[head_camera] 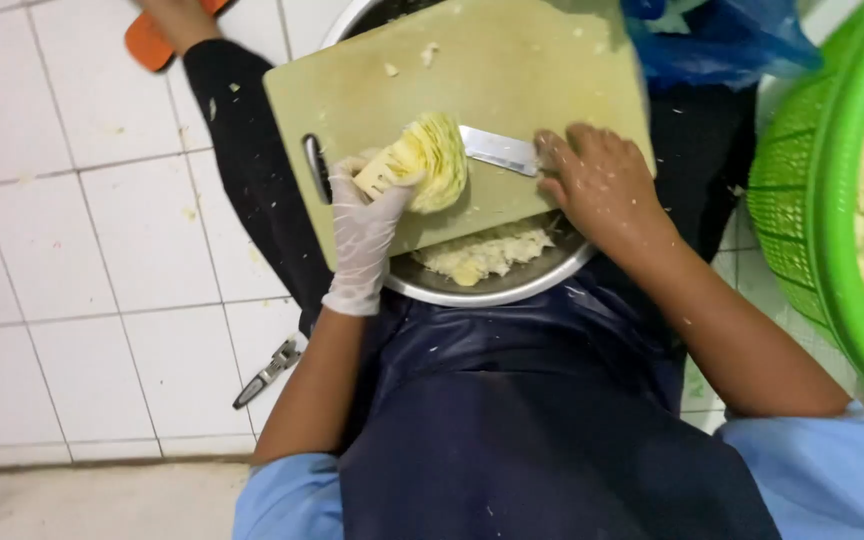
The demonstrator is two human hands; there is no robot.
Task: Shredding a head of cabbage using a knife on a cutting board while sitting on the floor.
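My left hand, in a thin white glove, grips a pale yellow cabbage wedge and holds it down on a yellowish cutting board. My bare right hand is closed on the handle of a knife; the blade lies flat on the board and its tip is against the cabbage. The board rests across a round metal bowl on my lap. Cut cabbage pieces lie in the bowl under the board's near edge.
A green plastic colander full of chopped cabbage stands at the right. A blue plastic bag lies beyond the board. A peeler lies on the white tiled floor at the left. An orange sandal is at top left.
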